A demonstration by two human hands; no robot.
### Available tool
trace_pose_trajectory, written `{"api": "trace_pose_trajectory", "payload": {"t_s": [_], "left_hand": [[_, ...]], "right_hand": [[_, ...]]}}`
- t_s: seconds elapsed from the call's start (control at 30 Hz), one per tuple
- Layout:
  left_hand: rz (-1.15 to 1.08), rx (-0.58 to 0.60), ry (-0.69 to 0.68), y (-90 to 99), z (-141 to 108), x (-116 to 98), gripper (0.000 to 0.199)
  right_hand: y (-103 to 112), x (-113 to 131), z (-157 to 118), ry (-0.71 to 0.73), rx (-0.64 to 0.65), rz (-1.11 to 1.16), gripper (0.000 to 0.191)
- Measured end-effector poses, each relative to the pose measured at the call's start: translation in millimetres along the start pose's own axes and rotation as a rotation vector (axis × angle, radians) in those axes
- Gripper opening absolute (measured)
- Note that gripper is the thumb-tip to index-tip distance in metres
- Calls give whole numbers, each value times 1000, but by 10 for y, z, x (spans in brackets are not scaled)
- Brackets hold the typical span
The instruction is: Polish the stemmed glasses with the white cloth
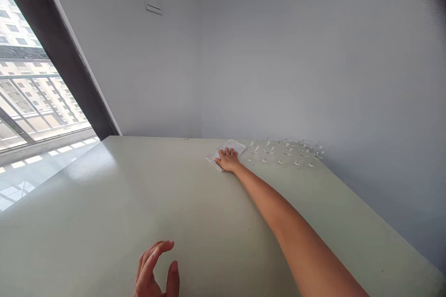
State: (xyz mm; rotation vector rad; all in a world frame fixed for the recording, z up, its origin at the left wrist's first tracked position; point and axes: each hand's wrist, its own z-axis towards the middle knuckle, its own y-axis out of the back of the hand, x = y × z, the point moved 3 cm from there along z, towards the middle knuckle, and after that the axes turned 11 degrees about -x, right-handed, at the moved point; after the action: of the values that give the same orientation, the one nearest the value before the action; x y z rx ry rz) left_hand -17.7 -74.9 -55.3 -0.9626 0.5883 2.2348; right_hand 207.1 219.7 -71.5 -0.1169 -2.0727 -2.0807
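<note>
Near the far edge of the pale, glossy table (146, 195), my right hand (228, 160) lies flat with its fingers spread. Beneath it is a folded whitish cloth (239, 146), partly covered by the palm and fingers. Just to the right of the cloth stand several clear stemmed glasses (280, 149), close together by the wall. My left hand (153, 271) is low in the view, over the near part of the table. Its fingers are bent, the thumb is apart from them, and nothing shows between them.
Grey walls (278, 55) meet in a corner behind the table, and a switch plate (152, 0) is on the left one. A dark frame (59, 51) borders a window with a railing (31, 102) outside. Small dark specks dot the tabletop.
</note>
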Motion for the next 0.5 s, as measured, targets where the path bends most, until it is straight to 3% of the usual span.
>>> {"api": "trace_pose_trajectory", "payload": {"t_s": [0.1,0.27,0.37,0.5], "left_hand": [[-2,-10,55,-2,6,-10,17],[-20,6,111,13,10,-14,22],[-42,47,88,20,12,5,22],[-61,96,-5,29,12,83,30]], "right_hand": [[-87,110,-331,120,24,18,73],[-149,148,-1108,461,69,103,75],[-119,13,-1511,534,81,121,71],[-64,-391,-1780,479,25,87,63]]}}
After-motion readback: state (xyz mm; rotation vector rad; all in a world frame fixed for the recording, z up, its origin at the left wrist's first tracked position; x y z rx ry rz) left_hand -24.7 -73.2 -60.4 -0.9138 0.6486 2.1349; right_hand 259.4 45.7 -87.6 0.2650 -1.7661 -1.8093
